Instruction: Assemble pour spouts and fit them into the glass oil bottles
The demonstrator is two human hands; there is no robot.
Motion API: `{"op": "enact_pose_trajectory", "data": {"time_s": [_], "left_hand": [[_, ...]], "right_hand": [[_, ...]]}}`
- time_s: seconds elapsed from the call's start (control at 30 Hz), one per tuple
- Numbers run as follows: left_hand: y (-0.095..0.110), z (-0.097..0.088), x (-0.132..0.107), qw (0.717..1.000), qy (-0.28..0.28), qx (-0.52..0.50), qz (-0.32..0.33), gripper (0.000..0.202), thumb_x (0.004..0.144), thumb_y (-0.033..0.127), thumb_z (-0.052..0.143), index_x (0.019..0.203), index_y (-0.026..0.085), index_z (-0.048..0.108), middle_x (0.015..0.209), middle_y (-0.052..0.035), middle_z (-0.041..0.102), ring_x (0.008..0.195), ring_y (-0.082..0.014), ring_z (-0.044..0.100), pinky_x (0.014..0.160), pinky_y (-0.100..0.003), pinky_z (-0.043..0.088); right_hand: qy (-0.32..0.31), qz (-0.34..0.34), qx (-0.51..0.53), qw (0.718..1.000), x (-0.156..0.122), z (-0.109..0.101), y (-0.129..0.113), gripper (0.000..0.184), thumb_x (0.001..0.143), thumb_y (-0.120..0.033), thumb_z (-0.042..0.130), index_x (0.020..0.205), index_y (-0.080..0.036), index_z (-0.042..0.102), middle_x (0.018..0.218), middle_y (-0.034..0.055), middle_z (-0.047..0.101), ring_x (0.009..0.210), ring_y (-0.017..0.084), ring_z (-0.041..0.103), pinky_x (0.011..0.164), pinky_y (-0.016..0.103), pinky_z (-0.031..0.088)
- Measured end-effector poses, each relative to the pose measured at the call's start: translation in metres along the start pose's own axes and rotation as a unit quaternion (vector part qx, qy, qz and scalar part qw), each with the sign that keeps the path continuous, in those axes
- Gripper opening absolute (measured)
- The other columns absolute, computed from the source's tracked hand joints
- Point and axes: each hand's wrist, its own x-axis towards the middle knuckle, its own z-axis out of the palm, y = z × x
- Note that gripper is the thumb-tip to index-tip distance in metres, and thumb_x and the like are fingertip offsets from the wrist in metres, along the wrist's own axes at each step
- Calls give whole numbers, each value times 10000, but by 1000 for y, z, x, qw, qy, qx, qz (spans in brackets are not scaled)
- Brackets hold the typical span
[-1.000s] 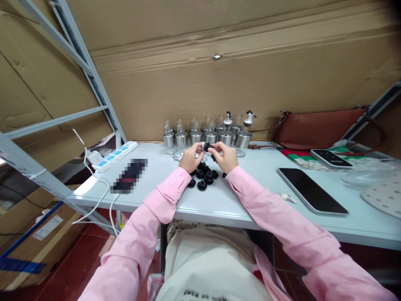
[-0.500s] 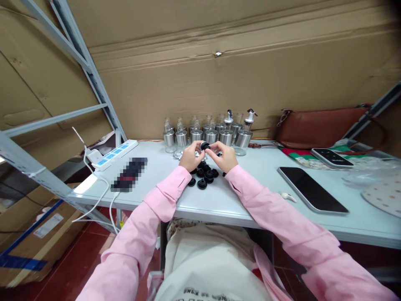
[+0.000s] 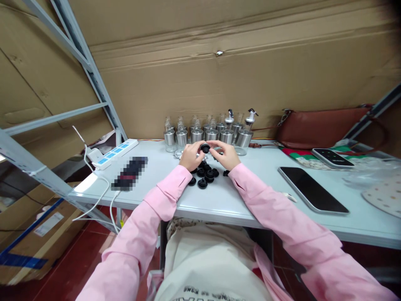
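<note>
Above the table, a black ribbed bottle stopper (image 3: 205,148) is between my two hands, its ridged side turned toward me. My left hand (image 3: 191,156) pinches it from the left with thumb and fingers. From the right, the fingertips of my right hand (image 3: 227,155) close on its other edge. Several loose black stoppers (image 3: 202,183) lie in a pile below my hands. Shiny parts behind my fingers are mostly hidden. Rows of glass bottles with metal sleeves (image 3: 197,134) stand just beyond; two of them carry pourer tops (image 3: 250,117).
On the left of the table (image 3: 216,205) are a power strip (image 3: 116,154) and a pixelated dark object (image 3: 130,173). To the right lie a large phone (image 3: 308,188), a smaller phone (image 3: 332,158) and a brown bag (image 3: 319,125). Cardboard (image 3: 188,79) stands behind.
The stopper has turned, so its ridged black side faces me more. My right hand has shifted slightly rightward, with its fingers spread a bit more around the edge.
</note>
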Motion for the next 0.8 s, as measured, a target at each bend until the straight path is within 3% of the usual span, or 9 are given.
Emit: {"op": "enact_pose_trajectory", "data": {"time_s": [0.27, 0.8], "left_hand": [[3, -3, 1, 999, -31, 21, -28, 281, 776, 145, 429, 1030, 197, 537, 943, 2, 664, 792, -143, 588, 832, -282, 356], [2, 0, 1, 999, -31, 9, -32, 261, 751, 116, 416, 957, 210, 546, 880, 17, 679, 704, -137, 559, 836, -306, 326]], "right_hand": [[-27, 28, 40, 998, -1, 1, -2, 316, 690, -272, 583, 985, -165, 625, 908, 70, 685, 866, 187, 634, 657, 279, 517], [-17, 36, 42, 998, -2, 4, 5, 235, 631, -229, 592, 856, -165, 572, 800, 43, 644, 770, 157, 610, 651, 278, 508]]}}
